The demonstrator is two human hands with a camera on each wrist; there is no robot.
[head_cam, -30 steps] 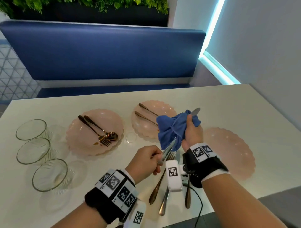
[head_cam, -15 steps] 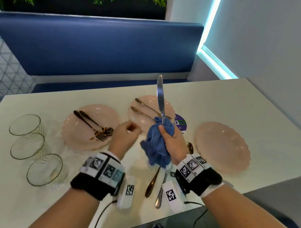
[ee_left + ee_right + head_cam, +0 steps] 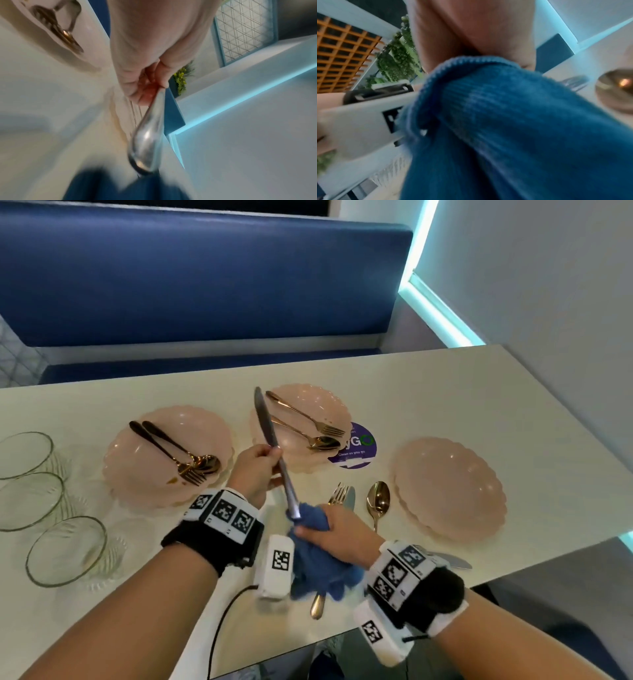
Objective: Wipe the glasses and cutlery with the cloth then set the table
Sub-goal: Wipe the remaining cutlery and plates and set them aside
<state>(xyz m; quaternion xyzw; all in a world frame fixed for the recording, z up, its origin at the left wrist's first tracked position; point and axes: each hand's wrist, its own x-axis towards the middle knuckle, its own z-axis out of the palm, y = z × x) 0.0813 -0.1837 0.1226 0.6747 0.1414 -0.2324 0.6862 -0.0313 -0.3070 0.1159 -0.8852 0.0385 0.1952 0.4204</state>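
Note:
My left hand (image 3: 265, 455) grips a silver knife (image 3: 265, 422) at its middle, blade pointing up and away over the table. The knife's lower end goes into a blue cloth (image 3: 318, 566) that my right hand (image 3: 322, 527) holds bunched around it. In the left wrist view the knife (image 3: 147, 129) runs from my fingers down into the cloth (image 3: 120, 186). The cloth (image 3: 505, 121) fills the right wrist view. A fork (image 3: 339, 494) and a gold spoon (image 3: 376, 501) lie on the table (image 3: 445, 392) beyond my right hand.
Three pink plates: the left one (image 3: 144, 487) and the middle one (image 3: 329, 402) each carry a fork and spoon, the right one (image 3: 448, 491) is bare. Three glasses (image 3: 65, 549) stand at the left. A purple sticker (image 3: 358, 448) and another knife (image 3: 452, 561) are near my right wrist.
Half a second ago my right hand held the knife upright through the cloth while the left was free. Now the left hand grips its middle, and the cloth has slid down to its lower end.

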